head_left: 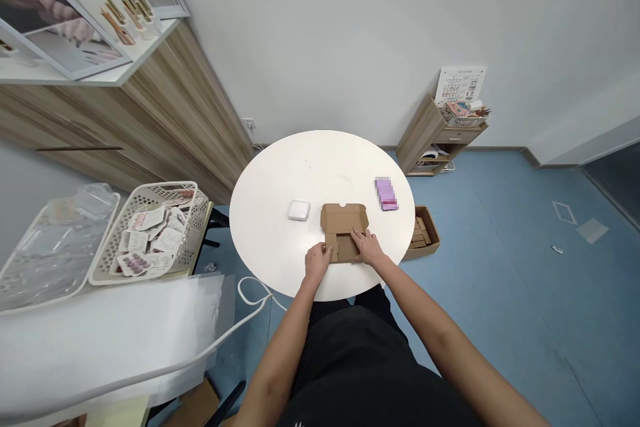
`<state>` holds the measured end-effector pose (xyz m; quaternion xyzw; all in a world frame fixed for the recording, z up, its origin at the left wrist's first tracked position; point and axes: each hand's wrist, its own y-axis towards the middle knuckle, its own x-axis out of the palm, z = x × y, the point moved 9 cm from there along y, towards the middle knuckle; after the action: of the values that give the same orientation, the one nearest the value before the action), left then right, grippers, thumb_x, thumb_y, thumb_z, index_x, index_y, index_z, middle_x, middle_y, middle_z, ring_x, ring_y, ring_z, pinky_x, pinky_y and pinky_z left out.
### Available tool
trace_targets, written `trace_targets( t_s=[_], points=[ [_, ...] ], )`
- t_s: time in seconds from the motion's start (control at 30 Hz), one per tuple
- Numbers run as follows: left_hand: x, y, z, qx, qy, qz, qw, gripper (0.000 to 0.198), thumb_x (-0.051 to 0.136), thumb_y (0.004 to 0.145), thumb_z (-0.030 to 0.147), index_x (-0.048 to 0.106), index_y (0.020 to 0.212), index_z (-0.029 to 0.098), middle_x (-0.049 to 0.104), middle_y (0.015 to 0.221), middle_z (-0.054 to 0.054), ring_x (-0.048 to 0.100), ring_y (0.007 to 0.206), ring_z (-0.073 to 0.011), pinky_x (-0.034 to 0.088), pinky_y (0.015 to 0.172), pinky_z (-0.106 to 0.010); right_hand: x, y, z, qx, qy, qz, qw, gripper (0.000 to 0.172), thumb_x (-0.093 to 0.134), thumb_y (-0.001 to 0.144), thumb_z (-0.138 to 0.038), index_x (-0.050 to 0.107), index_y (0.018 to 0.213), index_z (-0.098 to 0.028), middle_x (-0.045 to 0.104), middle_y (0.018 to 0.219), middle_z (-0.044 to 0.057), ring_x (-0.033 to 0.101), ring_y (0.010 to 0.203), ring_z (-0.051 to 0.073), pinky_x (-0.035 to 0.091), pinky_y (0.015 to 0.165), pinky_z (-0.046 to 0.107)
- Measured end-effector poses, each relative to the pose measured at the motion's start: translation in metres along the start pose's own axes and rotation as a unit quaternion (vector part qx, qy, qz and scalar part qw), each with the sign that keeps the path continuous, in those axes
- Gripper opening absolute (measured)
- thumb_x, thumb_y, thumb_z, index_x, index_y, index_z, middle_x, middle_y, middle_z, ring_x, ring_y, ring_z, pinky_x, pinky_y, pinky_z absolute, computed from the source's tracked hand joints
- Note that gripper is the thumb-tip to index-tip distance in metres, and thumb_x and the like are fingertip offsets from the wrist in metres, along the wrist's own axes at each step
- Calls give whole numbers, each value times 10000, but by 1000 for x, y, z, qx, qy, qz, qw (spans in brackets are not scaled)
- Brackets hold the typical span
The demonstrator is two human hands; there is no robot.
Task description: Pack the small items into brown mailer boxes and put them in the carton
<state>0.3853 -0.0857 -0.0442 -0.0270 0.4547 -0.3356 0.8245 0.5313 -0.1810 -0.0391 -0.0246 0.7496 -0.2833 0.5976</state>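
Note:
A brown cardboard box (pixel 344 217) lies near the front of the round white table (pixel 280 167), its lid flap spread open toward the far side. My left hand (pixel 317 261) grips the box's front left corner between thumb and fingers. At the right side, my right hand (pixel 369 247) holds the box wall, with its fingers reaching over the edge to the inside. To the left of the box sits a small white square packet (pixel 299 210). A purple pack (pixel 386 193), blurred by pixels, lies to the right.
Beside the table on the right, a carton (pixel 431 250) on the floor holds folded cardboard pieces. At left stand a white basket (pixel 103 273) of printed packets and a tray (pixel 7 303) of clear plastic. A white cable (pixel 215 345) loops near the table. A small wooden cabinet (pixel 423 130) stands by the wall.

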Motion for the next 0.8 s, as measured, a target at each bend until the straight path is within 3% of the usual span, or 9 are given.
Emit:
trace_targets(
  t_s=[0.2,0.47,0.8],
  points=[
    [6,26,1,-6,127,-29,991,233,623,843,414,641,893,187,703,953,-102,648,930,-251,437,717,-306,1,0,0,1,-5,-7,1000,1084,792,655,-433,195,1536,-227,253,1591,81,316,1323,344,342,1001,411],
    [5,43,2,-16,128,-24,991,240,687,783,432,597,784,209,685,873,-69,643,848,-236,416,651,-294,3,5,5,10,-4,-1,1000,1098,778,654,-445,174,1540,-209,238,1595,89,330,1303,337,340,993,406],
    [8,56,9,3,160,-26,987,58,573,809,204,621,842,196,673,891,-93,644,866,-255,426,682,-317,-3,8,7,18,5,11,1000,1121,808,620,-494,223,1526,-188,283,1575,114,359,1268,334,338,980,392]
  ],
)
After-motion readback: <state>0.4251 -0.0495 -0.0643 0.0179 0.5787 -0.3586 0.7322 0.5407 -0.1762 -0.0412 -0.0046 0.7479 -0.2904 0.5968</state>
